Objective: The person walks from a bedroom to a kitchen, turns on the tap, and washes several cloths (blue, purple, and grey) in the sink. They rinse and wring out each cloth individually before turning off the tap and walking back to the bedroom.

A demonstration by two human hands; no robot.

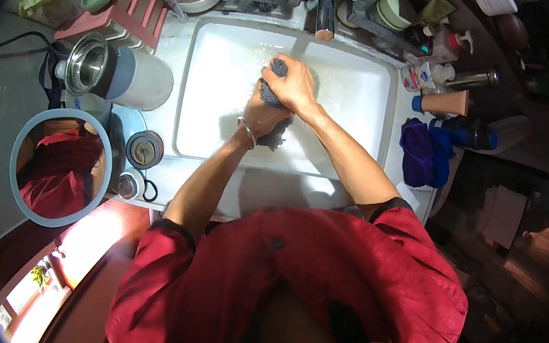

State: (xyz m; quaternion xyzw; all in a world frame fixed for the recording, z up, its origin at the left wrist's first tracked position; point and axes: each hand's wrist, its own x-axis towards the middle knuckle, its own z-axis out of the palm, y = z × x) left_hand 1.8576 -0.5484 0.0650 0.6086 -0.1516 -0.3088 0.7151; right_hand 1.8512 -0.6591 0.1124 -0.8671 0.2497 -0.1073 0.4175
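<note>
Both of my hands squeeze a wet, dark grey cloth (272, 94) over a white sink basin (211, 62). My right hand (294, 80) wraps the upper part of the bunched cloth, its thumb laid across it. Lower and to the left, my left hand (265, 111) grips the same cloth, with a bangle (247, 133) on that wrist. A loose end of the cloth hangs out below the hands. Shallow, cloudy water lies in the basin. The fingers under the cloth are partly hidden.
A faucet (325, 18) reaches over the basin's far edge. On the left stand a lidded jug (142, 80), a round mirror (105, 160) and a dark round lid (144, 149). Along the right are an orange tube (442, 103), a purple cloth (415, 153) and several bottles.
</note>
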